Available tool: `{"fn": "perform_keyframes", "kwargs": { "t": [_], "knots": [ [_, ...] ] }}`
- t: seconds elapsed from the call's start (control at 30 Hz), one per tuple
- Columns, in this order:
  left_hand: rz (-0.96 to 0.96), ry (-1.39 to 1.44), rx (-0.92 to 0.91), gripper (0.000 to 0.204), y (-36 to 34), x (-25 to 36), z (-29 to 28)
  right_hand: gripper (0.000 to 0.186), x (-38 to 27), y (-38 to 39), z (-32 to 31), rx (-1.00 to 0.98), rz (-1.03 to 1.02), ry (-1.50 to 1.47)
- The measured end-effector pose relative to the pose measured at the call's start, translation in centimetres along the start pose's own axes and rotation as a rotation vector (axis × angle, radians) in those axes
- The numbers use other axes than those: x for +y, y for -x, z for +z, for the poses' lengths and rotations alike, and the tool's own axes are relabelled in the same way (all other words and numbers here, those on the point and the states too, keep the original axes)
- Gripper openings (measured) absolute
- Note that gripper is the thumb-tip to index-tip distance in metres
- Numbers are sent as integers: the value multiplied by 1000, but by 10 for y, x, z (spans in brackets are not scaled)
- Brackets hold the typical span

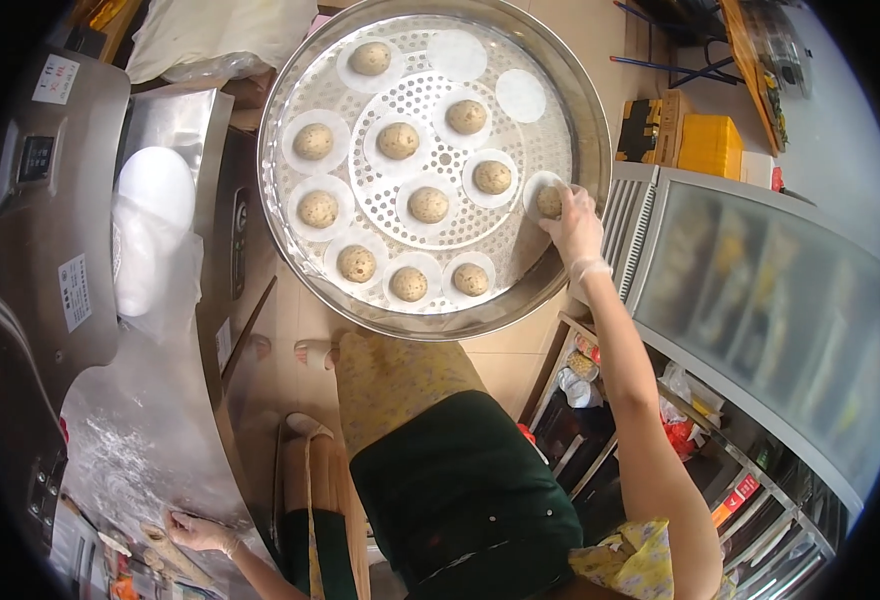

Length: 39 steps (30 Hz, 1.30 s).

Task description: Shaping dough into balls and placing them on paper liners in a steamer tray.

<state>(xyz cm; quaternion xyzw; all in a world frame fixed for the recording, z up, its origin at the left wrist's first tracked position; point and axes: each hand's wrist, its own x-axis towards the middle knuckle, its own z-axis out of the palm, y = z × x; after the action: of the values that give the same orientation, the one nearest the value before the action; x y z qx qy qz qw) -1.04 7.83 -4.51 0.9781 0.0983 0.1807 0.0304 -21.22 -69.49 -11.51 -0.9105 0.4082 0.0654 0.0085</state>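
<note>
My right hand (576, 228), in a thin clear glove, pinches a speckled beige dough ball (549, 202) at the right side of a big round metal steamer tray (431, 327). That ball sits on a white paper round. More such dough balls (428, 205) stand on their own paper rounds across the perforated base. Two paper rounds (457, 56) near the far rim carry no ball. At the lower left, my gloved left hand (198, 532) rests on the floured metal worktop (110, 440), its fingers partly outstretched beside a long beige piece (175, 555), perhaps dough.
A white rounded item in clear plastic (156, 230) lies on the left counter by a grey machine (70, 190). On the right are a glass-topped cabinet (760, 290), packed shelves (680, 420) and a yellow box (710, 145). Legs and light shoes (310, 426) show below.
</note>
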Motion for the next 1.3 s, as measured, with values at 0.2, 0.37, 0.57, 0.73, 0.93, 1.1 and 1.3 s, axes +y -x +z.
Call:
{"fn": "perform_keyframes", "kwargs": {
  "t": [0.2,0.37,0.57,0.73,0.93,1.1,1.3],
  "knots": [
    [21,-79,-1,25,-1,-4,0,58,7,-15,15,-190,46,-139],
    [36,-81,5,26,-1,-12,-1,51,-27,30,1,-313,61,-166],
    [-45,-7,-25,32,-1,-3,3,56,-33,57,22,-277,-56,-84],
    [-35,2,-12,32,-1,-10,0,57,-41,59,25,-307,-51,-6],
    [-46,24,-18,29,-1,0,-1,57,-44,63,23,-327,-51,56],
    [-40,6,-5,27,0,4,-5,63,-66,74,1,-115,-232,-45],
    [-101,69,-25,31,0,10,-7,62,-100,91,14,-332,-193,-231]
  ]
}}
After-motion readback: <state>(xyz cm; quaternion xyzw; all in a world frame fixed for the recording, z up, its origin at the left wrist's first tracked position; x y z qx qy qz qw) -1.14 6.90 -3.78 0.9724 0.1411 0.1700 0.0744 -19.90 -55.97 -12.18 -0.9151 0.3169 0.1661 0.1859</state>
